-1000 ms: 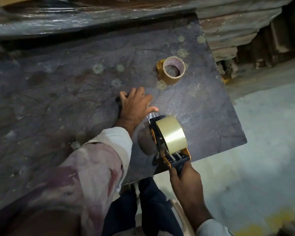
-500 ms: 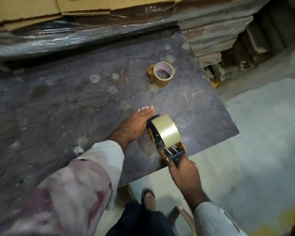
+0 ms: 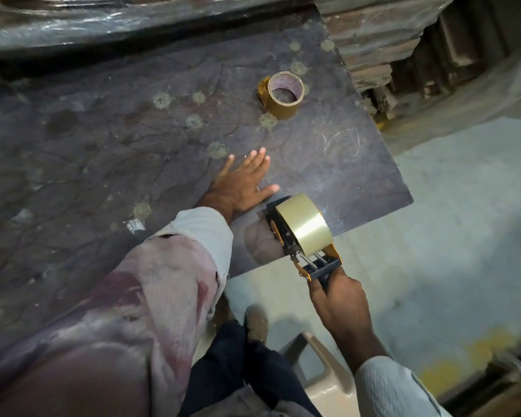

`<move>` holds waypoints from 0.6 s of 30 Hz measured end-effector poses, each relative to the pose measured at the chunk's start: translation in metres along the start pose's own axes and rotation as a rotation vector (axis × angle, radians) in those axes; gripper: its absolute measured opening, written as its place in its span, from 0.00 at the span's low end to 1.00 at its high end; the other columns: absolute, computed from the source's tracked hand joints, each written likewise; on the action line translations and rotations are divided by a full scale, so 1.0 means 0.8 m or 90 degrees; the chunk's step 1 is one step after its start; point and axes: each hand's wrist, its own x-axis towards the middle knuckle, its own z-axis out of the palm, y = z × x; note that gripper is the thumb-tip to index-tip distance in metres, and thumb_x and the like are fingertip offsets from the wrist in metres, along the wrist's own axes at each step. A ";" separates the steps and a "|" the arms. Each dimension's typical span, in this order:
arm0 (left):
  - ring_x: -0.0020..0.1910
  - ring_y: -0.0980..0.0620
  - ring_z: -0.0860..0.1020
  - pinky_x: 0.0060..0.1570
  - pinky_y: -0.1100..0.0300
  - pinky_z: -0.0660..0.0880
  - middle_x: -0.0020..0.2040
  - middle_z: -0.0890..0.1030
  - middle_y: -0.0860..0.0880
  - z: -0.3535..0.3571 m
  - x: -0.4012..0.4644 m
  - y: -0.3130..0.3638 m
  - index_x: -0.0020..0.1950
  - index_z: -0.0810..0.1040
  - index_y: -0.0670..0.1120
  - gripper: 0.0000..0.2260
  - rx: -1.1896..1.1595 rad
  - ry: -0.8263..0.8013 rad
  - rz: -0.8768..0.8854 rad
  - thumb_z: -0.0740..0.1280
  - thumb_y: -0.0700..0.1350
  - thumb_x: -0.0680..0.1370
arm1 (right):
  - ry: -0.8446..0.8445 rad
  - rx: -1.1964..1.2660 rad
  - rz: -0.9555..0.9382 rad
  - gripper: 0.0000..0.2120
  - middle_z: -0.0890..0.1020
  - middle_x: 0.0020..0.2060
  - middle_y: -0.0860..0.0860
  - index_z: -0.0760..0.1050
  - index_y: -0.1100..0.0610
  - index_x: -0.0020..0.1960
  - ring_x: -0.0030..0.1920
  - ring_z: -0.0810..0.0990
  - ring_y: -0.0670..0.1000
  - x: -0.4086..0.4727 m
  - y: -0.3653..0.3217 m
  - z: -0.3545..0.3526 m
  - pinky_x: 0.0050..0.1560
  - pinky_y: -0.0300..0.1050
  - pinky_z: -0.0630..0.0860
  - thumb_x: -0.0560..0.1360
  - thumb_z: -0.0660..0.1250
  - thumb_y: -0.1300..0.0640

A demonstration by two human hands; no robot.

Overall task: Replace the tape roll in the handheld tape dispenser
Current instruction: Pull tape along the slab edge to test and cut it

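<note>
A black and orange handheld tape dispenser (image 3: 310, 260) lies over the table's near right edge, with a full pale-gold tape roll (image 3: 304, 228) mounted on it. My right hand (image 3: 339, 302) grips its handle from below the edge. My left hand (image 3: 241, 183) rests flat on the dark table (image 3: 103, 152), fingers straight and spread, just left of the dispenser's front end. A thin, nearly used-up brown tape roll (image 3: 282, 96) with a pale core stands farther back on the table, apart from both hands.
Plastic-wrapped stacks (image 3: 103, 22) run along the table's far side, and stacked boards (image 3: 382, 40) stand at the back right. Grey floor (image 3: 448, 236) lies to the right. A beige plastic stool (image 3: 322, 374) and my legs are below the table's near edge.
My left hand has moved off the dispenser's front and flattened on the table with fingers spread. The dispenser stays at the table edge in my right hand.
</note>
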 end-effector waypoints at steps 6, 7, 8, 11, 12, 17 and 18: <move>0.82 0.51 0.41 0.78 0.37 0.43 0.83 0.38 0.51 0.005 -0.002 0.013 0.82 0.40 0.49 0.46 0.048 0.020 -0.039 0.50 0.75 0.75 | 0.017 0.014 0.002 0.19 0.86 0.42 0.53 0.73 0.53 0.53 0.42 0.84 0.59 -0.019 0.002 0.010 0.43 0.56 0.82 0.75 0.58 0.38; 0.82 0.51 0.41 0.77 0.37 0.43 0.83 0.37 0.51 0.005 -0.003 0.016 0.82 0.39 0.49 0.47 0.045 0.022 -0.046 0.51 0.76 0.74 | 0.014 0.015 0.008 0.19 0.86 0.42 0.52 0.72 0.52 0.53 0.42 0.84 0.58 -0.024 0.007 0.012 0.43 0.56 0.83 0.75 0.58 0.38; 0.82 0.51 0.41 0.77 0.37 0.43 0.83 0.37 0.51 0.006 -0.003 0.018 0.82 0.39 0.49 0.47 0.047 0.025 -0.053 0.51 0.76 0.74 | 0.010 0.010 0.016 0.19 0.86 0.42 0.52 0.72 0.52 0.53 0.41 0.84 0.57 -0.030 0.011 0.012 0.43 0.55 0.83 0.76 0.58 0.38; 0.82 0.51 0.41 0.78 0.37 0.42 0.83 0.36 0.51 0.004 -0.005 0.021 0.82 0.38 0.50 0.48 0.051 0.020 -0.065 0.53 0.76 0.74 | 0.010 -0.015 0.029 0.16 0.85 0.41 0.51 0.72 0.52 0.52 0.40 0.83 0.56 -0.048 0.027 0.013 0.41 0.53 0.82 0.77 0.60 0.40; 0.82 0.51 0.41 0.78 0.37 0.42 0.83 0.36 0.51 0.004 -0.005 0.022 0.82 0.38 0.50 0.48 0.051 0.019 -0.067 0.53 0.76 0.74 | 0.009 -0.018 0.034 0.16 0.85 0.41 0.50 0.72 0.52 0.52 0.40 0.83 0.55 -0.054 0.031 0.013 0.41 0.52 0.81 0.77 0.60 0.40; 0.82 0.47 0.42 0.77 0.37 0.39 0.83 0.39 0.45 0.016 -0.011 0.036 0.82 0.40 0.45 0.55 0.059 0.054 -0.101 0.52 0.80 0.69 | 0.013 -0.005 0.044 0.17 0.84 0.39 0.49 0.72 0.51 0.52 0.38 0.82 0.53 -0.066 0.039 0.018 0.40 0.53 0.82 0.76 0.60 0.38; 0.82 0.47 0.42 0.77 0.38 0.38 0.83 0.39 0.44 0.020 -0.014 0.038 0.82 0.40 0.43 0.56 0.059 0.063 -0.110 0.51 0.80 0.68 | 0.012 -0.006 0.047 0.17 0.84 0.38 0.49 0.72 0.51 0.52 0.37 0.82 0.53 -0.066 0.041 0.019 0.40 0.53 0.82 0.76 0.60 0.38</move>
